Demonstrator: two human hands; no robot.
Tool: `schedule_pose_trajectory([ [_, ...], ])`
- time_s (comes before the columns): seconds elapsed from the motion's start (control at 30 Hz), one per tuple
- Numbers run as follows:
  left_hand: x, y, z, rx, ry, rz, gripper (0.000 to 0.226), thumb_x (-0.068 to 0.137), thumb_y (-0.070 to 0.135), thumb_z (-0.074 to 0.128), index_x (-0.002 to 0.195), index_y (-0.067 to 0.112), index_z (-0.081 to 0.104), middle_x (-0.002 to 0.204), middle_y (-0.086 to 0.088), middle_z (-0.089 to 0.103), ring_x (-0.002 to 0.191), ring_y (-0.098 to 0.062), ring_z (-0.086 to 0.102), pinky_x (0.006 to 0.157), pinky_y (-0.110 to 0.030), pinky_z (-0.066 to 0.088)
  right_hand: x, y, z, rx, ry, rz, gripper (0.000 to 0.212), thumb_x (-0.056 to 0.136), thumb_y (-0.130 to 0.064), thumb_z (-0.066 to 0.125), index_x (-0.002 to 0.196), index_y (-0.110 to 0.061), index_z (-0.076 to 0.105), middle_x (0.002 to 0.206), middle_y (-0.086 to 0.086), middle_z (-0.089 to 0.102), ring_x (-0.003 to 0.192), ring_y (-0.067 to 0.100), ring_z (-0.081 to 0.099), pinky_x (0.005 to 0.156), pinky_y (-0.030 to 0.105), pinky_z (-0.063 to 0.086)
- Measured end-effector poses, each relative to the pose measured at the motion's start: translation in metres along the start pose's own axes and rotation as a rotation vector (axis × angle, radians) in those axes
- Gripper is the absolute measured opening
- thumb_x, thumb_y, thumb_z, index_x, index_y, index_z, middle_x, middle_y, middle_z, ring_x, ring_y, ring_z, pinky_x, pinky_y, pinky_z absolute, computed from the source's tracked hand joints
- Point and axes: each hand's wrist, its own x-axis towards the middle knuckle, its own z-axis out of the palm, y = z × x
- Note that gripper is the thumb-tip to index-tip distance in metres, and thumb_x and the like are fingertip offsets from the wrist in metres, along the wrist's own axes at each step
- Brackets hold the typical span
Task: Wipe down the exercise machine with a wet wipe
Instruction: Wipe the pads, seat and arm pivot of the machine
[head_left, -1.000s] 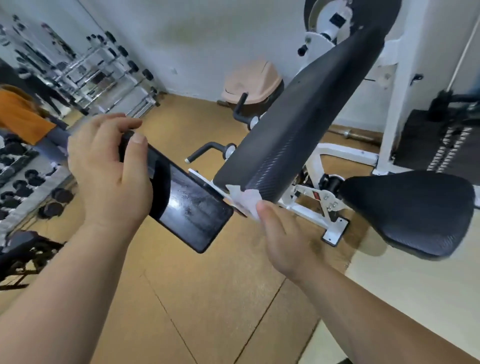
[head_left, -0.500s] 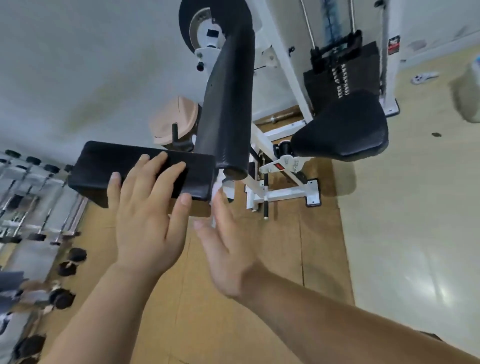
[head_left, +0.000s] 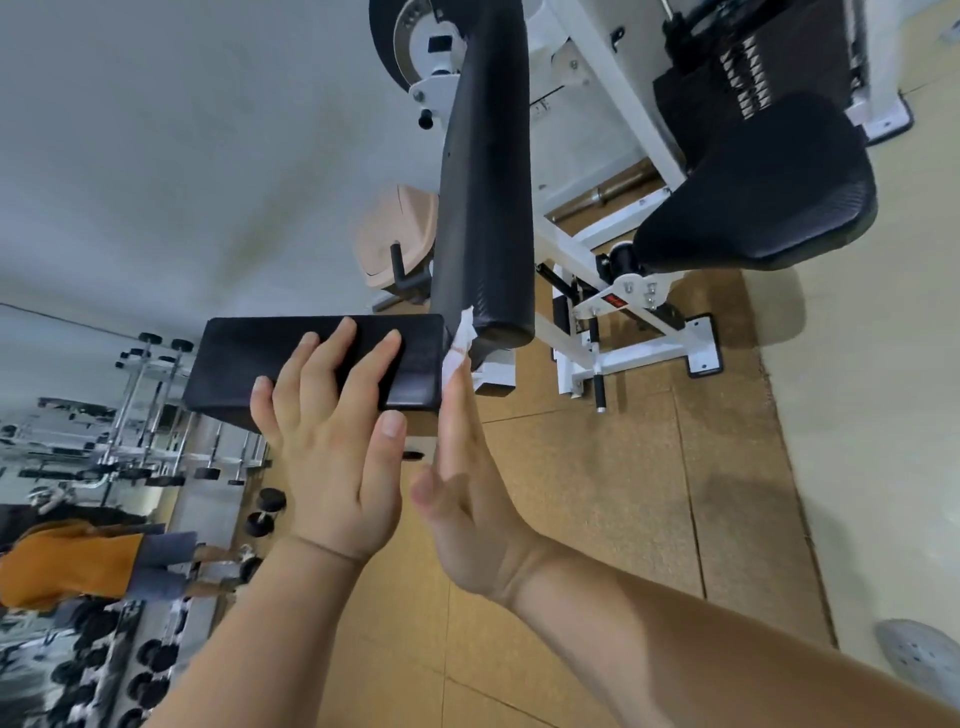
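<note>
The fingers (head_left: 332, 364) of the left hand (head_left: 332, 467) are kept straight and spread, and are laid flat on the short black pad (head_left: 249, 358); nothing is gripped. The fingertips (head_left: 457, 395) of the right hand (head_left: 467, 509) are also held straight, with the thumb apart. The white wet wipe (head_left: 460, 338) is pressed by them against the end of this pad, just under the lower end of the long black pad (head_left: 483, 182) of the exercise machine (head_left: 649, 357). Beyond the fingers a beige bin (head_left: 395, 234) is seen by the wall; its inside is hidden. Further right of the fingers the black seat (head_left: 769, 197) is found.
</note>
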Motion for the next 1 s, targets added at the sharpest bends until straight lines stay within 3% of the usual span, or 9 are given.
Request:
schedule_pose_trajectory([
  [0.17,-0.001,0.0,0.004,-0.007,0.039,0.018,0.078,0.1,0.059,0.004,0.144,0.02,0.056,0.152,-0.008,0.046,0.147,-0.032,0.03,0.118,-0.058,0.01,0.013,0.006,-0.01,0.109,0.032,0.112,0.116,0.081,-0.094,0.033,0.165,-0.023,-0.001,0.174,-0.005,0.003,0.16,0.013,0.0,0.128,0.054,0.009],
  [0.33,-0.001,-0.001,0.003,-0.006,0.037,0.032,0.079,0.1,0.06,0.003,0.143,0.02,0.056,0.152,-0.008,0.046,0.147,-0.032,0.031,0.118,-0.055,0.009,0.008,-0.014,-0.002,0.101,0.001,0.075,0.128,0.072,-0.101,0.024,0.162,-0.02,-0.016,0.169,-0.011,-0.025,0.154,0.002,-0.023,0.129,0.046,-0.005],
  [0.43,-0.001,0.001,0.001,-0.013,0.024,0.023,0.081,0.099,0.061,0.001,0.144,0.02,0.056,0.152,-0.007,0.045,0.147,-0.031,0.029,0.119,-0.056,0.008,-0.01,0.003,0.002,0.128,-0.031,0.069,0.123,0.077,-0.098,0.028,0.163,-0.021,-0.014,0.17,-0.012,-0.021,0.155,0.005,-0.02,0.129,0.05,-0.003],
  [0.53,-0.001,0.0,0.0,-0.019,0.005,0.035,0.081,0.099,0.063,0.001,0.145,0.021,0.054,0.152,-0.007,0.045,0.148,-0.03,0.029,0.118,-0.058,0.009,0.011,0.0,-0.006,0.143,0.037,0.1,0.117,0.081,-0.095,0.033,0.165,-0.02,0.001,0.174,-0.004,0.003,0.159,0.011,-0.003,0.129,0.051,0.006],
  [0.63,-0.001,-0.003,-0.002,-0.055,-0.019,0.046,0.081,0.1,0.063,0.001,0.146,0.023,0.053,0.155,-0.004,0.043,0.15,-0.027,0.026,0.119,-0.054,0.007,0.022,-0.02,-0.009,0.043,0.037,0.061,0.125,0.074,-0.1,0.029,0.164,-0.023,-0.009,0.172,-0.009,-0.014,0.157,0.004,-0.013,0.13,0.048,0.002],
  [0.73,-0.002,-0.005,-0.01,-0.129,-0.041,0.056,0.077,0.1,0.06,0.001,0.148,0.025,0.05,0.157,0.0,0.041,0.152,-0.021,0.022,0.121,-0.051,0.005,0.002,-0.03,-0.006,-0.14,-0.053,-0.013,0.125,0.072,-0.1,0.024,0.161,-0.025,-0.019,0.166,-0.015,-0.031,0.156,0.004,-0.017,0.13,0.049,0.002],
  [0.87,-0.007,-0.013,-0.021,-0.394,-0.032,0.061,0.063,0.102,0.041,0.012,0.151,0.019,0.046,0.156,0.005,0.043,0.153,-0.014,0.024,0.123,-0.055,0.008,-0.016,-0.022,-0.007,-0.755,-0.09,-0.144,0.111,0.086,-0.086,0.014,0.16,-0.011,-0.021,0.167,0.003,-0.033,0.155,0.019,-0.028,0.128,0.052,-0.005],
  [1.0,-0.014,-0.038,-0.025,-0.47,0.243,0.058,0.054,0.101,0.031,0.029,0.138,0.004,0.058,0.149,-0.011,0.05,0.144,-0.027,0.039,0.116,-0.056,0.03,-0.012,-0.008,-0.011,-1.232,-0.008,-0.305,0.105,0.097,-0.075,0.029,0.161,-0.002,-0.01,0.169,0.015,-0.024,0.157,0.03,-0.021,0.128,0.05,-0.008],
])
